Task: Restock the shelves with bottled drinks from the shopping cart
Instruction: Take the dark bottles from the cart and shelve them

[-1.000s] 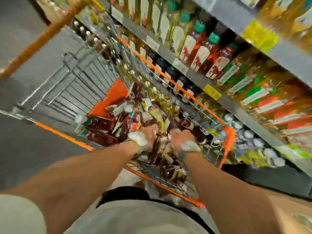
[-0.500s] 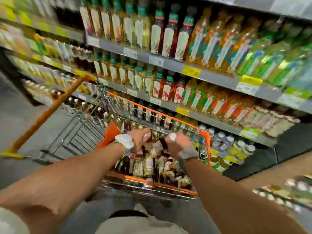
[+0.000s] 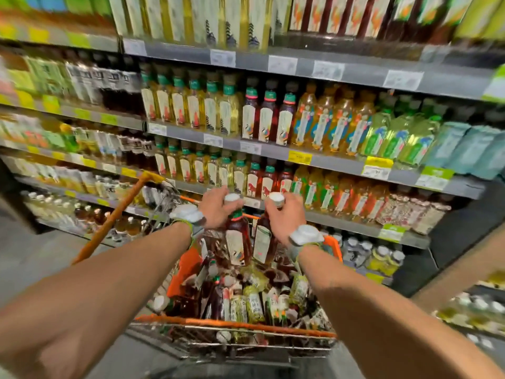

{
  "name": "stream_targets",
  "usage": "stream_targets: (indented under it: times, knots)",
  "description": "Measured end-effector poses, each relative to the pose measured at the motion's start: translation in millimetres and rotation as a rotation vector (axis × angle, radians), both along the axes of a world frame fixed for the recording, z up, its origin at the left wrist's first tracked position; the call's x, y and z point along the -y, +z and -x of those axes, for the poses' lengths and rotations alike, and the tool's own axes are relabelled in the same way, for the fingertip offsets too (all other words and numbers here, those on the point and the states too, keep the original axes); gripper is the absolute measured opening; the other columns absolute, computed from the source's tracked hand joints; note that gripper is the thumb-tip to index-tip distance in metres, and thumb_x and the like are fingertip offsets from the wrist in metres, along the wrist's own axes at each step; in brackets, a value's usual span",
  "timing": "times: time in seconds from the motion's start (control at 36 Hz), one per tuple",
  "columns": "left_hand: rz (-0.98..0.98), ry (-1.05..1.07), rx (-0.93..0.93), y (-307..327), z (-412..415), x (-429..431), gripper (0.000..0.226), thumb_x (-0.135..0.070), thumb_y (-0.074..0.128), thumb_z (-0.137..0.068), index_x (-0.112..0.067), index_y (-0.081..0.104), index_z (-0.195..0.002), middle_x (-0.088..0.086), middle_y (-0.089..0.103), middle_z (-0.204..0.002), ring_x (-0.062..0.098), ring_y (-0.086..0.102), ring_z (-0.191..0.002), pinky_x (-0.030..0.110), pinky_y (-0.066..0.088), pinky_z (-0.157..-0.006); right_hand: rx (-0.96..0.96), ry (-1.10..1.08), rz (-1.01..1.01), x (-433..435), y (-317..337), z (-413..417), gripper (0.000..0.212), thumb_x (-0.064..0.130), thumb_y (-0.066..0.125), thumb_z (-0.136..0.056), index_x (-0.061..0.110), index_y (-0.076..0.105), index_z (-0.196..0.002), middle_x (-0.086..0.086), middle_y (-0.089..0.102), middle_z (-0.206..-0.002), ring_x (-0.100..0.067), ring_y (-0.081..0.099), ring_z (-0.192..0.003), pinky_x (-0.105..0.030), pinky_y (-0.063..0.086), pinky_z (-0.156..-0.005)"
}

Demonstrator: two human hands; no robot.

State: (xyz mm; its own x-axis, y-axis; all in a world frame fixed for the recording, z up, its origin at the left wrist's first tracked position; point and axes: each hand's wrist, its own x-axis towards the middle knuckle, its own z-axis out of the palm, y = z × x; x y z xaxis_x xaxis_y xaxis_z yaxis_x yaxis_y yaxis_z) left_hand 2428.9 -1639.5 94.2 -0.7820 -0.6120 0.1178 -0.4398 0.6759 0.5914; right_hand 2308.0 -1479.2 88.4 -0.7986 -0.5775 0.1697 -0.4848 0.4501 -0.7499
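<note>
Gripping one dark red drink each, both hands are raised above the shopping cart [image 3: 235,324] in front of the shelves [image 3: 330,160]. The left hand [image 3: 216,207] curls round the neck of the left bottle [image 3: 237,243], just under its white cap. The right hand [image 3: 284,217] does the same with the right bottle [image 3: 263,242]. Both bottles hang upright side by side, close together and possibly touching at the shoulders, though motion blur makes that hard to judge. Their pale labels face the camera, and their bases are above the heap of bottles [image 3: 246,302] lying jumbled in the cart's wire basket. That heap mixes dark red drinks with yellow-green ones, most of them on their sides.

Each wrist carries a white device on a band, the left wristband [image 3: 188,214] and the right wristband [image 3: 304,236]. The cart's orange handle [image 3: 114,217] slants up on the left.

Behind the hands, rows of matching red bottles [image 3: 269,183] with green caps stand on a shelf between pale yellow drinks [image 3: 202,168] on the left and orange ones [image 3: 325,187] on the right. A similar red row [image 3: 269,120] stands one shelf higher. Price tags [image 3: 378,168] line the shelf edges.
</note>
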Motion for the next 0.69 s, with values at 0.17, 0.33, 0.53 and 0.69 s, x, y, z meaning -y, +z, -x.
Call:
stream_targets:
  times: [0.17,0.33,0.53,0.69]
  knots:
    - [-0.165,-0.047,-0.182,23,-4,75,0.044,-0.041,0.058,-0.099,-0.001,0.050,-0.114,0.012,0.057,-0.096,0.020,0.051,-0.083,0.031,0.038,-0.073,-0.023,-0.081,0.134,86,22,-6,0.037,0.043,0.062,-0.095,0.007,0.055,-0.101,-0.017,0.057,-0.103,-0.035,0.054,-0.095,-0.035,0.036,-0.073]
    - [-0.155,-0.001,-0.327,49,-6,149,0.033,-0.044,0.054,-0.100,-0.013,0.041,-0.107,0.004,0.053,-0.085,0.016,0.049,-0.070,0.014,0.034,-0.052,0.028,-0.084,0.210,163,46,-11,0.040,0.049,0.059,-0.096,0.010,0.056,-0.104,-0.006,0.064,-0.096,-0.028,0.059,-0.091,-0.033,0.036,-0.069]
    - [-0.086,0.043,-0.375,69,16,196,0.046,-0.053,0.049,-0.099,-0.012,0.041,-0.120,0.014,0.065,-0.091,0.031,0.062,-0.080,0.044,0.049,-0.077,0.018,-0.079,0.280,213,62,-10,0.036,0.053,0.058,-0.095,0.017,0.056,-0.098,0.008,0.057,-0.081,-0.015,0.055,-0.075,-0.027,0.038,-0.063]
    - [-0.006,-0.183,-0.409,81,49,217,0.030,-0.045,0.041,-0.104,-0.029,0.039,-0.129,0.004,0.058,-0.076,0.010,0.049,-0.050,0.037,0.041,-0.061,-0.015,-0.054,0.287,236,80,11,0.029,0.052,0.058,-0.095,0.026,0.048,-0.087,0.010,0.052,-0.076,-0.003,0.048,-0.067,-0.021,0.033,-0.057]
